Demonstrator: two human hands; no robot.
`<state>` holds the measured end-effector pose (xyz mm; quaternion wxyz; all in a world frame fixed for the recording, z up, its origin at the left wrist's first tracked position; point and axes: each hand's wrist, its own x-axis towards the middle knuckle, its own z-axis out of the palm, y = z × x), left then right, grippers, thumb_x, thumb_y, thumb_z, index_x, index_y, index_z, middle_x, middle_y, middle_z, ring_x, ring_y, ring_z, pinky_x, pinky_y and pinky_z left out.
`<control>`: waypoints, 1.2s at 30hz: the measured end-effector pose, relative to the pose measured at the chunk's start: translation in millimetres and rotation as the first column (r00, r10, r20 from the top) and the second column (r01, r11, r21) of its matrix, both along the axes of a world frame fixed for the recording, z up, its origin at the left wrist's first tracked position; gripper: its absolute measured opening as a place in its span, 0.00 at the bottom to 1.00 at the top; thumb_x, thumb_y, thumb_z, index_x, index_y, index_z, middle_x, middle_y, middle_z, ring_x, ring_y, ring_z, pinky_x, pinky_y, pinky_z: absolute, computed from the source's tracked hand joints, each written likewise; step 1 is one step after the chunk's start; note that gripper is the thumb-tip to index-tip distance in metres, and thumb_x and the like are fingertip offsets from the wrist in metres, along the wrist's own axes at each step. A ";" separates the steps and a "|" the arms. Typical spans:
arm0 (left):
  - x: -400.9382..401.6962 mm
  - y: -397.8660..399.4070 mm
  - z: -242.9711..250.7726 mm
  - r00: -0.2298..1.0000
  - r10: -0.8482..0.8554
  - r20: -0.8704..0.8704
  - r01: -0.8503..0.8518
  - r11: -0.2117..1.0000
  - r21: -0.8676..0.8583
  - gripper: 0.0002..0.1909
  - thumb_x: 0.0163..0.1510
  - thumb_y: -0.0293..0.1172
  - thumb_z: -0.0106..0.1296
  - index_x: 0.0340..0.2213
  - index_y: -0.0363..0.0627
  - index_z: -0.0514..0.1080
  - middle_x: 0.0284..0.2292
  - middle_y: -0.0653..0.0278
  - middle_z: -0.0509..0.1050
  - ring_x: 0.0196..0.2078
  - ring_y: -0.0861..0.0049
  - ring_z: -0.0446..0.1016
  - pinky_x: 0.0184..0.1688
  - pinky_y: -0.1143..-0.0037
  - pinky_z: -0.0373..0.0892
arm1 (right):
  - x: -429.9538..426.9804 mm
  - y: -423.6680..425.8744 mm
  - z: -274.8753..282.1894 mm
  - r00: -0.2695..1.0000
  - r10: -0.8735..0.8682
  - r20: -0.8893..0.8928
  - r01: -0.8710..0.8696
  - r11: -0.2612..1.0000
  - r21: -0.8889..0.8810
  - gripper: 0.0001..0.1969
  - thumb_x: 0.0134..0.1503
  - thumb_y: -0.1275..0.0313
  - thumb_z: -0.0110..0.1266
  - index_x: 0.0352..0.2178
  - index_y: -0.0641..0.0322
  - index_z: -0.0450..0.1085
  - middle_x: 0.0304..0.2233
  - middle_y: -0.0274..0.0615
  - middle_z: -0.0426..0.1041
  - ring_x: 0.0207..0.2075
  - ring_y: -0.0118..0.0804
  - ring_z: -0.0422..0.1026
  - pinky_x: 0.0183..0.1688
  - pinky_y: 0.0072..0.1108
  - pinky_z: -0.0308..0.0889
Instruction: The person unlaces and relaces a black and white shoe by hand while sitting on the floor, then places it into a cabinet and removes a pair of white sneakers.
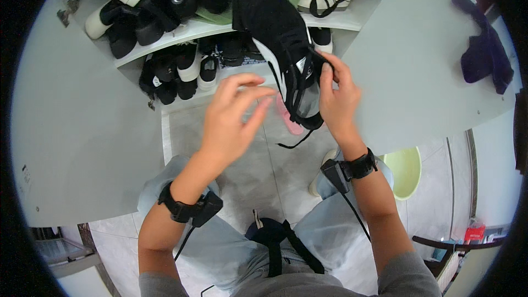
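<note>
A black shoe (pixel 276 20) with a white sole edge is in front of me, toe toward the cabinet. Its grey insole shows in the opening, and one loose black lace (pixel 295 145) hangs below the heel. My right hand (pixel 340 95) pinches the shoe's collar or lacing on the right side; which part is hard to see. To the left of the shoe, my left hand (pixel 237 117) is raised with fingers apart and slightly blurred. Its fingertips come close to the shoe's edge, and no object shows in it.
Several shoes crowd the upper shelf (pixel 152 42) of an open cabinet, with more below. Grey doors flank it, left (pixel 86 132) and right (pixel 404 78); a dark cloth (pixel 480 55) hangs over the right one. A pink slipper (pixel 293 127) and a light green basin (pixel 406 173) are on the floor.
</note>
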<state>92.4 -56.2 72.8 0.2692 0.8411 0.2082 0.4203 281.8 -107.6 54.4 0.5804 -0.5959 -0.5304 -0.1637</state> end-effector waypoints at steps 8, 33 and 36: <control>21.4 -8.9 -7.0 0.970 0.228 -0.083 -0.202 0.948 0.246 0.14 0.44 0.18 0.42 0.34 0.48 0.69 0.48 0.54 0.54 0.52 0.56 0.50 0.51 0.67 0.51 | -25.2 4.8 -5.5 0.992 0.094 0.079 -0.091 0.995 -0.041 0.11 0.47 0.79 0.47 0.36 0.62 0.66 0.24 0.44 0.71 0.16 0.31 0.67 0.20 0.19 0.61; 32.7 17.0 -18.6 0.949 0.312 0.036 -0.308 0.947 -0.095 0.07 0.40 0.34 0.55 0.27 0.57 0.74 0.50 0.58 0.53 0.53 0.60 0.48 0.51 0.65 0.45 | -35.9 7.0 -4.6 0.984 0.164 0.062 -0.162 0.986 -0.045 0.10 0.47 0.81 0.46 0.34 0.66 0.65 0.31 0.44 0.71 0.25 0.38 0.71 0.27 0.21 0.65; 34.3 14.3 -20.4 0.936 0.351 0.022 -0.348 0.933 -0.096 0.06 0.41 0.34 0.54 0.26 0.57 0.74 0.50 0.57 0.53 0.52 0.60 0.48 0.51 0.65 0.45 | -38.0 7.7 -7.3 0.982 0.174 0.066 -0.172 0.984 -0.040 0.10 0.47 0.81 0.46 0.34 0.66 0.65 0.31 0.44 0.71 0.25 0.39 0.71 0.27 0.22 0.65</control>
